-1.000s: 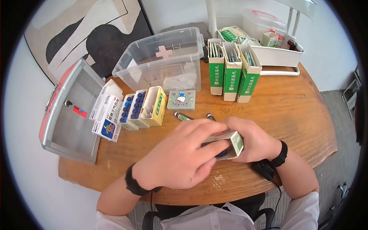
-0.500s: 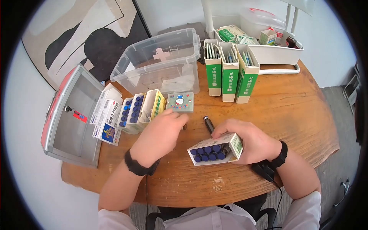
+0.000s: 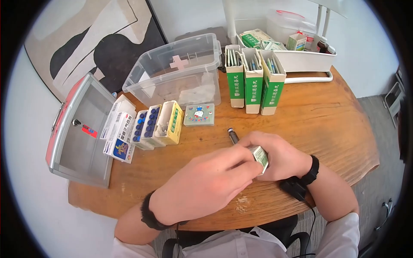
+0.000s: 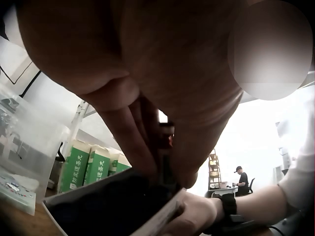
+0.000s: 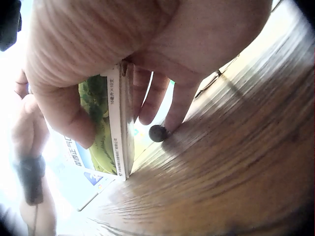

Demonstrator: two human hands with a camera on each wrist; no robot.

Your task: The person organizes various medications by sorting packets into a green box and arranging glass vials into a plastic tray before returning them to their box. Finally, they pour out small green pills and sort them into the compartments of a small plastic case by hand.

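Head view: the left hand [image 3: 202,180] blocks most of the carton [image 3: 260,159] gripped by the right hand [image 3: 282,157], and seems to pinch a vial [image 4: 168,166] at its mouth; a loose bottle [image 3: 232,135] lies near.

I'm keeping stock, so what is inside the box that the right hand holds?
The box is open, but the left hand covers its mouth in the head view; the left wrist view shows only dim, rounded shapes, too dark to identify.

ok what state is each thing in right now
Held box: open
Left hand: at the held box's opening
Right hand: gripping the held box
Loose vial: lying on the table
Kitty case: shut, lying flat
Yellow box: open, upright
Clear bin: open
Three green boxes: open, upright
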